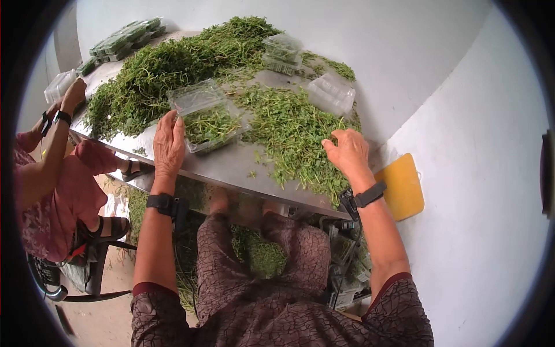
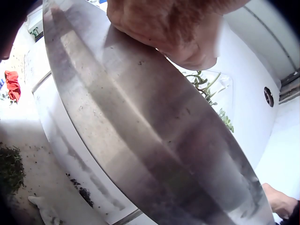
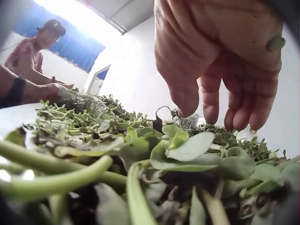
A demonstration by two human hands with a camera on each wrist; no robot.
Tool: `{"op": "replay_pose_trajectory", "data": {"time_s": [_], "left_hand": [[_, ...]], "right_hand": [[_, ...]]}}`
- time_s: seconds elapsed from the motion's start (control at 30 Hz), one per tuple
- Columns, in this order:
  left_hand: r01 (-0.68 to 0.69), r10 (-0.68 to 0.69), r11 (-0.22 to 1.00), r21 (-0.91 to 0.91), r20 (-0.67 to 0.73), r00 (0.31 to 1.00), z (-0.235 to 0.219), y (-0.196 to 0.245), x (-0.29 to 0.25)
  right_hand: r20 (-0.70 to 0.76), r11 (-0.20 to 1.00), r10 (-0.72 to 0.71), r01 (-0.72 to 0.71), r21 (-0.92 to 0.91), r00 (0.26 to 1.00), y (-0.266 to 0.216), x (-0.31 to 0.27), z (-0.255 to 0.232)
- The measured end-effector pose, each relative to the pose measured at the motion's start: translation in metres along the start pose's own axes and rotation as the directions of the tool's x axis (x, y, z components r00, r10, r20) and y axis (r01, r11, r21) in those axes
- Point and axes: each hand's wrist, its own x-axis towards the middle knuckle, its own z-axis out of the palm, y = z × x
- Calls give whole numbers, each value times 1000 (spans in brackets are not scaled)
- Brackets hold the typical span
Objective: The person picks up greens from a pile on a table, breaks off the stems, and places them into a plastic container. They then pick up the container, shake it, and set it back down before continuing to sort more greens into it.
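Note:
A clear plastic clamshell box point(image 1: 199, 99) stands on the metal table with its lid raised and leafy green stems point(image 1: 213, 123) inside. At its left side is my left hand point(image 1: 169, 147), fingers extended and fingertips right at the box's edge. My right hand point(image 1: 348, 153) hovers over a loose spread of greens point(image 1: 289, 130) on the right of the table. In the right wrist view its fingers point(image 3: 211, 98) hang down just above the leaves, loosely bent, with nothing between them. A small leaf point(image 3: 275, 43) sticks to that hand.
A large heap of greens point(image 1: 173, 63) covers the back of the table. Clear boxes point(image 1: 332, 94) and filled, stacked boxes point(image 1: 282, 55) stand behind. A yellow board point(image 1: 400, 186) leans at the right wall. Another person point(image 1: 55, 168) works at the left.

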Motion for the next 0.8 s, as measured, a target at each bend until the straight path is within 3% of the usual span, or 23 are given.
{"op": "replay_pose_trajectory", "data": {"time_s": [0.07,0.13,0.2,0.33,0.37,0.5,0.57,0.7,0.77,0.8], "left_hand": [[1,-1,1000,4,1,1000,1,-1,-1],[-53,53,999,12,-4,999,0,-1,-1],[-5,5,1000,-20,-5,1000,-3,5,-1],[125,-124,990,-65,23,992,-6,16,-1],[127,-126,990,-65,23,992,-6,15,-1],[77,-78,994,-81,-8,997,-4,12,-1],[80,-81,994,-75,-14,997,-4,13,-1],[61,-63,996,-71,-23,998,-4,13,-1],[56,-58,996,-72,-29,998,-3,12,-1],[59,-61,996,-74,-27,998,-3,11,-1]], "right_hand": [[99,986,16,1,-169,995,0,6,2],[95,982,-6,24,-189,995,2,9,5],[86,977,-27,44,-208,996,7,11,9],[-4,996,5,-6,-87,1000,14,11,6],[-59,999,18,-20,-32,998,13,9,4],[-11,995,104,-104,-12,995,11,0,-11],[-171,998,36,-27,56,985,13,-4,-12],[-182,995,28,-11,97,983,10,-8,-25],[24,992,126,-127,16,992,7,-9,-34],[23,992,125,-126,15,992,9,-12,-34]]}}
